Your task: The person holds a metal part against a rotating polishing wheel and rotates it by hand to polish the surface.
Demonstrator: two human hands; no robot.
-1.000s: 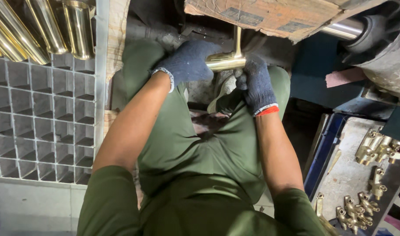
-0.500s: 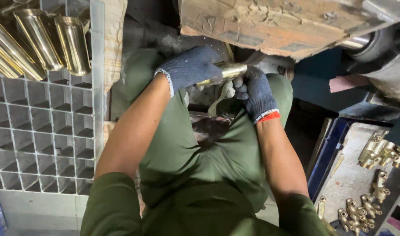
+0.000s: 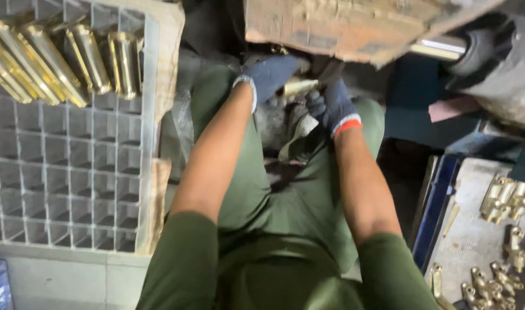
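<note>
At the upper centre of the frame, both gloved hands meet on a small brass part (image 3: 298,86) just beneath a worn board-like edge (image 3: 354,28). The left hand (image 3: 271,74) curls closed around the part's left end; the right hand (image 3: 334,106), in a glove with a red cuff, closes its fingers by the part's right end, though the exact contact is blurred. A white grid crate (image 3: 73,172) fills the left, with brass tubes (image 3: 73,57) standing in its upper rows. Loose brass fittings (image 3: 506,201) lie on a tray at lower right
</note>
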